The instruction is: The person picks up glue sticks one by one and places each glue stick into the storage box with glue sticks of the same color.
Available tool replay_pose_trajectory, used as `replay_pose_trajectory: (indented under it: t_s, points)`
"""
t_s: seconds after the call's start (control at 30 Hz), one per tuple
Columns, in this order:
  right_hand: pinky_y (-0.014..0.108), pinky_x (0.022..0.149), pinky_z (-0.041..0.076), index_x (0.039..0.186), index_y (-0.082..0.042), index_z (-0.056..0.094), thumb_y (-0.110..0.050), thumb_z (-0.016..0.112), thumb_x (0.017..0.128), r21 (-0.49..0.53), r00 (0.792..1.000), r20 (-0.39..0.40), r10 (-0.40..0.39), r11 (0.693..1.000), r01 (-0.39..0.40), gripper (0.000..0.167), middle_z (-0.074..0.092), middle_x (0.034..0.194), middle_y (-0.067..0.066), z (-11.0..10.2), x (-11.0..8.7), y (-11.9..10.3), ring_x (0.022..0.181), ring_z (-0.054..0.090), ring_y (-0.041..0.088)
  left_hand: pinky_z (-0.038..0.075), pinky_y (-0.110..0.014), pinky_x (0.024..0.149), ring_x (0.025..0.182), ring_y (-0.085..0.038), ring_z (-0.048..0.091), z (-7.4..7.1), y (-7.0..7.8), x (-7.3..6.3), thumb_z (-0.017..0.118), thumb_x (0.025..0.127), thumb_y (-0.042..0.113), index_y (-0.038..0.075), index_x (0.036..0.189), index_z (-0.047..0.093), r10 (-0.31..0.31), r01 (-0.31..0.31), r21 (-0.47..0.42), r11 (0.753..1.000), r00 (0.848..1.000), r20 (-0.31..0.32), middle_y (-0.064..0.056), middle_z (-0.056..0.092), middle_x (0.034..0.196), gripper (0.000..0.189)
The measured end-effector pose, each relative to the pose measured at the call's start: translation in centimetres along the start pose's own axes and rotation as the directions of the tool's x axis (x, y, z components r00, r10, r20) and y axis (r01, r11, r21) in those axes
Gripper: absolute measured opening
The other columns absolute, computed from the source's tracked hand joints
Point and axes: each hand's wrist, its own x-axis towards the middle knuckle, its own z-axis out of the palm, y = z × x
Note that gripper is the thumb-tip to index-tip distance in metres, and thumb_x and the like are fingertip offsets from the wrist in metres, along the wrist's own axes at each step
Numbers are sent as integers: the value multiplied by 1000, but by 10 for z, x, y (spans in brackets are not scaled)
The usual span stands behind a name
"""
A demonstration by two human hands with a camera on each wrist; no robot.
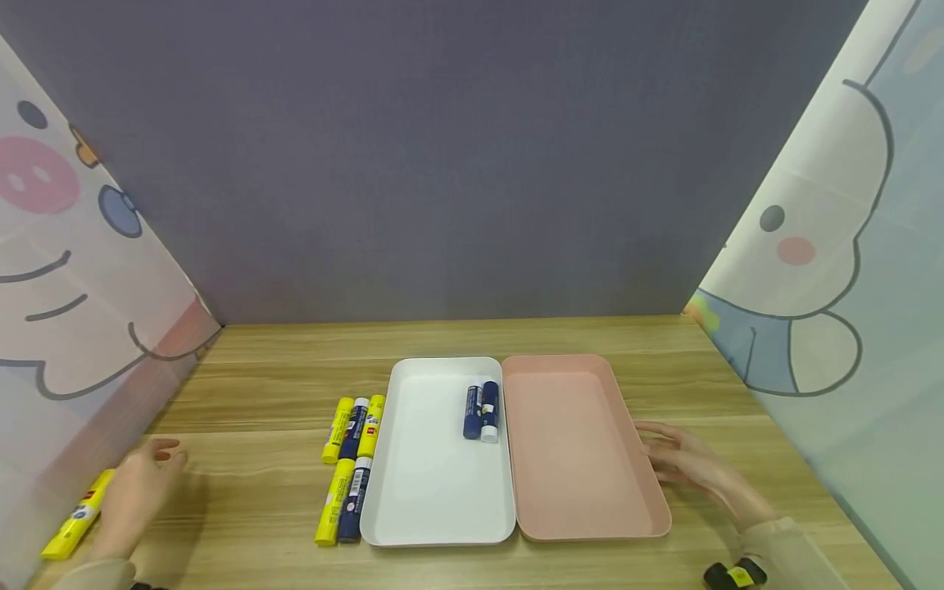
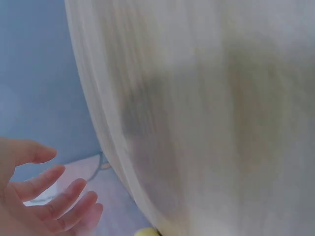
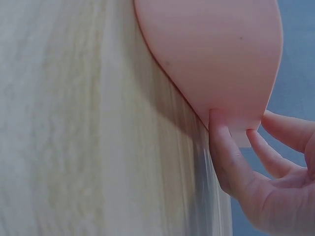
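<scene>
My left hand (image 1: 140, 487), fingers loosely bent and empty, hovers over the table's left side. Beside it lies a yellow glue stick (image 1: 77, 516), partly covered by the hand. In the left wrist view the fingers (image 2: 74, 209) are spread apart. On the right, my right hand (image 1: 689, 463) touches the outer side wall of a pink tray (image 1: 642, 459) with extended fingertips. The right wrist view has these fingers (image 3: 231, 152) against the tray's wall, one low near the table and another by the rim. Two navy glue sticks (image 1: 473, 412) lie inside a white tray (image 1: 438, 492).
Left of the white tray, yellow glue sticks (image 1: 335, 501) and navy glue sticks (image 1: 356, 500) lie side by side in two rows. Both trays stand edge to edge on the wooden table (image 1: 251, 459). A grey panel (image 1: 442, 164) rises behind, with printed cloths (image 1: 804, 213) at the sides.
</scene>
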Motion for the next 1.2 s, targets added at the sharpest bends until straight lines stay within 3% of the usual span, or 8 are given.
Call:
replay_pose_trajectory:
  t_s: [0.17,0.43,0.8,1.2]
  points:
    - [33,81,49,135,6,24,-13,52,89,-16,1000,-7,3,1000,-4,56,54,117,14,0,0,0,97,57,12,39,-45,52,75,-50,49,-1,-11,-4,50,83,13,-13,102,50,-2,3,31,1000,999,-37,-37,51,93,32]
    - [33,81,49,134,7,24,-12,51,89,-16,1000,5,-7,1000,7,56,54,117,14,-1,1,0,97,58,12,35,-55,61,75,-56,43,3,-30,-9,53,77,7,-17,96,50,61,-55,42,998,987,-147,-44,47,90,31]
    - [34,82,48,134,5,26,-12,52,89,11,1000,12,-5,1000,5,55,56,115,12,0,1,1,97,57,12,37,-54,61,73,-54,42,-2,-48,-11,55,79,12,-19,96,48,22,-16,110,994,998,-60,-44,46,86,36]
    - [34,82,48,133,5,28,-12,53,88,21,1000,12,-6,1000,5,55,57,113,10,1,1,2,96,58,12,36,-52,50,62,-53,44,-10,-56,-13,53,74,14,-21,74,45,-41,45,162,986,999,-24,-39,44,65,35]
